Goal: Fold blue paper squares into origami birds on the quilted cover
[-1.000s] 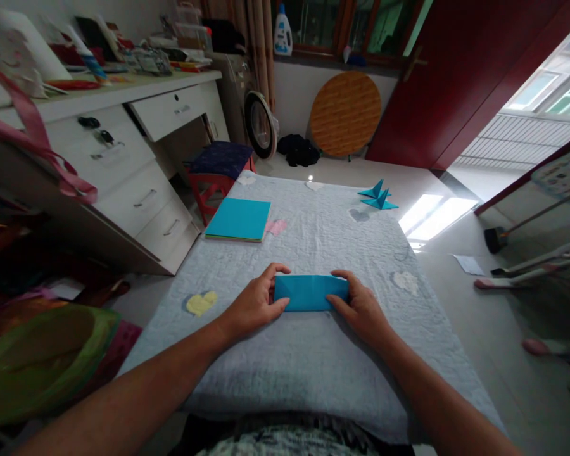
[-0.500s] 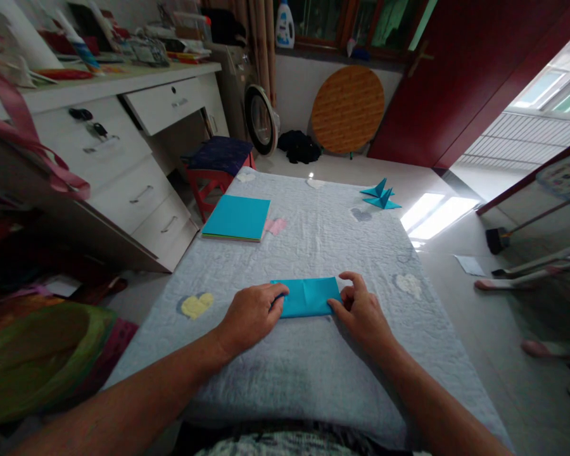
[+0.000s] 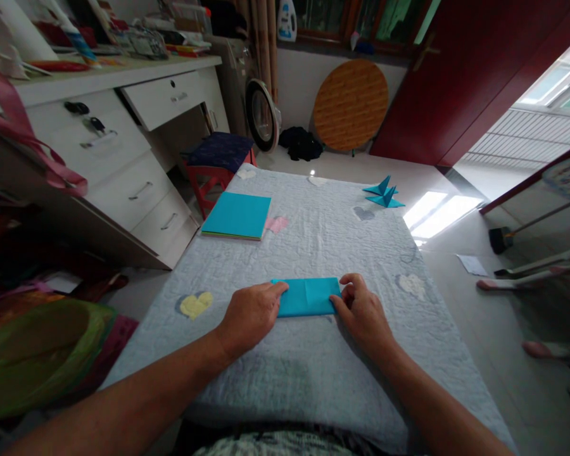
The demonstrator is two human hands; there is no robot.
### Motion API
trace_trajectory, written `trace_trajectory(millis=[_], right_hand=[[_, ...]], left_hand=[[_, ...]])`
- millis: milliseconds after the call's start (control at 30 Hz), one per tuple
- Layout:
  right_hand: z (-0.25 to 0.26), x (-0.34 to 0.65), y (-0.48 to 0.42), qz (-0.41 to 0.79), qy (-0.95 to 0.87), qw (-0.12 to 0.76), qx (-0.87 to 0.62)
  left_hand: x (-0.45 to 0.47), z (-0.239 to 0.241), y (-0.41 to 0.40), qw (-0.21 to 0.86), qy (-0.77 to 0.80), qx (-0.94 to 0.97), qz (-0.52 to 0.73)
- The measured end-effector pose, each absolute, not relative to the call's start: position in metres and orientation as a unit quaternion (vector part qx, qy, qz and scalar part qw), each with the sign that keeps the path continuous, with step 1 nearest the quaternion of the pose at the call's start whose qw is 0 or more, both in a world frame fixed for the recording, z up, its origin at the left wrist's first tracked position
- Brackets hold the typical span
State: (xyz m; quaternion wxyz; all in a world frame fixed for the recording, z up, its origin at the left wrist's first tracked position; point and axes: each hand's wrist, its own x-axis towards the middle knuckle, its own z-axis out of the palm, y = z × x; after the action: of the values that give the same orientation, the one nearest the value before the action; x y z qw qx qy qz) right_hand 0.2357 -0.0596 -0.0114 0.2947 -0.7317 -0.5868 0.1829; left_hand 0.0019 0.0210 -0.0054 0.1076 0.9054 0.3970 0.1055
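A blue sheet of origami paper (image 3: 308,296), folded into a long rectangle with a crease across its middle, lies on the cloth in front of me. My left hand (image 3: 255,308) grips its left end, the thumb on top and the other fingers closed. At the right end, my right hand (image 3: 360,305) holds the edge with the thumb on the near corner and the index finger bent at the far corner. Farther off to the left sits a square stack of coloured paper (image 3: 237,216), blue on top. Two folded blue paper shapes (image 3: 384,193) with pointed tips stand at the far right.
A pale quilted cloth (image 3: 323,361) with heart patches covers the table. Left are a white desk (image 3: 137,158) with drawers, a red stool (image 3: 204,183) and a green-lined bin (image 3: 42,354). A round wooden board (image 3: 351,104) leans on the back wall.
The left fingers have drawn in closer on the paper's left end, and the paper lies flatter. The right hand stays at the right end. The view has shifted slightly.
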Motion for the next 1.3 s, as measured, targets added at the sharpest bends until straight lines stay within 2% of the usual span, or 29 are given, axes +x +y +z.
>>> trace_trajectory(millis=[233,433,533,633,900,1300], right_hand=[[-0.010,0.234,-0.058,0.173,-0.588,0.286,-0.736],[-0.013,0.235,-0.059,0.164,-0.589,0.293,-0.735],[-0.014,0.235,-0.059,0.160,-0.589,0.296,-0.734],[-0.015,0.235,-0.058,0.161,-0.587,0.298,-0.735],[-0.008,0.237,-0.059,0.201,-0.562,0.311,-0.740],[-0.006,0.238,-0.058,0.205,-0.546,0.310,-0.751]], left_hand=[[0.000,-0.007,0.023,0.065,0.385,0.915,0.103],[0.004,-0.006,0.020,-0.021,0.295,0.937,0.184],[0.010,-0.008,0.015,-0.001,0.177,0.952,0.248],[0.015,-0.012,0.009,0.027,0.102,0.970,0.221],[0.015,-0.019,0.006,0.055,0.101,0.979,0.168],[0.014,-0.019,0.009,0.069,0.118,0.975,0.175]])
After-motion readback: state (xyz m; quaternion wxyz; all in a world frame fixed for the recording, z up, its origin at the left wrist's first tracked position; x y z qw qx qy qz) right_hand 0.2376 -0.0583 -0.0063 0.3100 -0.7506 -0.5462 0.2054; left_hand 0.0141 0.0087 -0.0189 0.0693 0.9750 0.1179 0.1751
